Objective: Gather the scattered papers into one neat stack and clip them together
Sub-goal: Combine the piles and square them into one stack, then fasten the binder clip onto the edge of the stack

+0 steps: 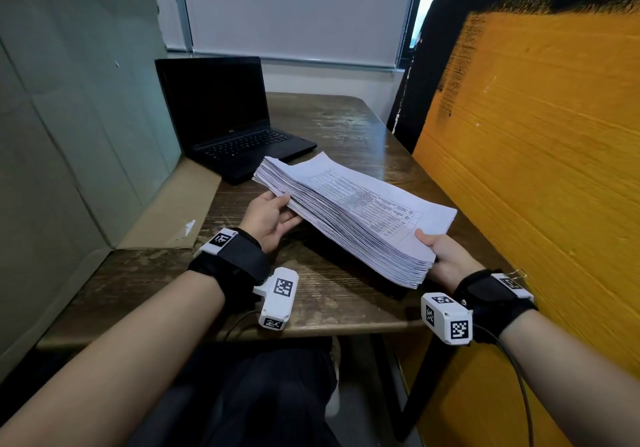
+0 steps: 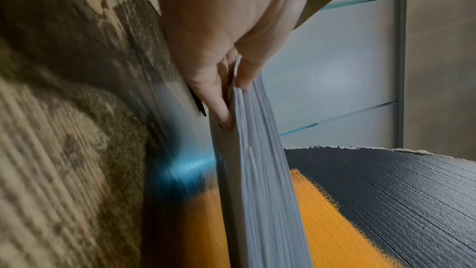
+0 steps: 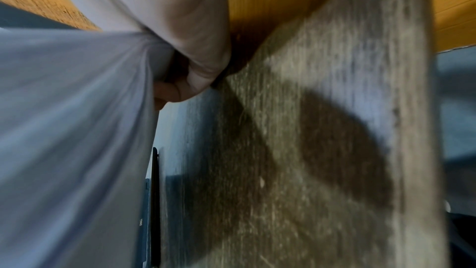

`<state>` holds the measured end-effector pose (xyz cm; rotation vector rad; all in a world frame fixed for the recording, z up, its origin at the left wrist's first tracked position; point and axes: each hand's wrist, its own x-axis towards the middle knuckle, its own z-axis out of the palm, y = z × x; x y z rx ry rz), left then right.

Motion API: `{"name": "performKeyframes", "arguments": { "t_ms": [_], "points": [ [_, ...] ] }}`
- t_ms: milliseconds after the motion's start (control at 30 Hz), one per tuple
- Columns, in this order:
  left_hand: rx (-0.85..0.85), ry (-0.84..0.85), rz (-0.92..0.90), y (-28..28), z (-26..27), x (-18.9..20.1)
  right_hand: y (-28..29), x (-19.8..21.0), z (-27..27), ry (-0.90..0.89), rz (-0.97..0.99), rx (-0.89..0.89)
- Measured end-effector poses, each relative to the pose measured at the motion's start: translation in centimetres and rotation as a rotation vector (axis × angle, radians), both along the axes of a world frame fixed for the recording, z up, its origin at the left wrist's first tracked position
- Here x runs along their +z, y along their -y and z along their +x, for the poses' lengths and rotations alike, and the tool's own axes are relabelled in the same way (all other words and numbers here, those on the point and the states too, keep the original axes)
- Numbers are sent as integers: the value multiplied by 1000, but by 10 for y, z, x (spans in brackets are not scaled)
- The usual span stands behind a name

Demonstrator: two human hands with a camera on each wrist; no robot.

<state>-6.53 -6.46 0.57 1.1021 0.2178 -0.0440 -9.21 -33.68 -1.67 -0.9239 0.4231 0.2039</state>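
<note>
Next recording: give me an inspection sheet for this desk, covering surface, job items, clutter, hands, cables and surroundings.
Surface: worn wooden desk, bare patches showing.
Job's things: thick paper stack held tilted above the desk, edges fanned, not squared; binder clip partly hidden behind the right wrist.
Clutter: open laptop, screen dark; flat cardboard sheet at the desk's left edge.
Grippers: left hand grips the stack's left edge; right hand grips its near corner, thumb on top.
Cables: thin cables trail from both wrist cameras.
Surroundings: orange and black board on the right, grey panel on the left, window blind behind.

Fingers (image 1: 437, 262) of both hands hidden beneath the paper stack (image 1: 349, 211)
</note>
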Motion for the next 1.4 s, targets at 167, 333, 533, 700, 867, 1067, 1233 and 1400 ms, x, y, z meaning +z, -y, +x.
{"name": "performKeyframes", "arguments": {
  "t_ms": [167, 333, 533, 700, 867, 1067, 1233, 1400],
  "points": [
    [-26, -53, -96, 5, -7, 0, 2, -1, -1, -4, 6, 4],
    [-157, -83, -139, 17, -10, 0, -1, -2, -2, 40, -61, 22],
    [148, -235, -46, 22, 9, -19, -2, -4, -8, 99, -274, 161],
    [130, -256, 0, 6, 20, -35, 10, 13, -15, 92, -662, 331],
    [56, -146, 78, -2, 1, -26, 63, 62, -20, 149, -1625, 287],
    [-169, -134, 106, 5, -6, -22, 104, 59, -26, -356, -1878, 594],
    [-269, -216, 94, 3, -2, -31, 103, 43, -19, -173, -1627, 409],
    [-352, -273, 80, -2, 3, -33, 68, 83, 7, 274, -1067, 48]
  ]
}}
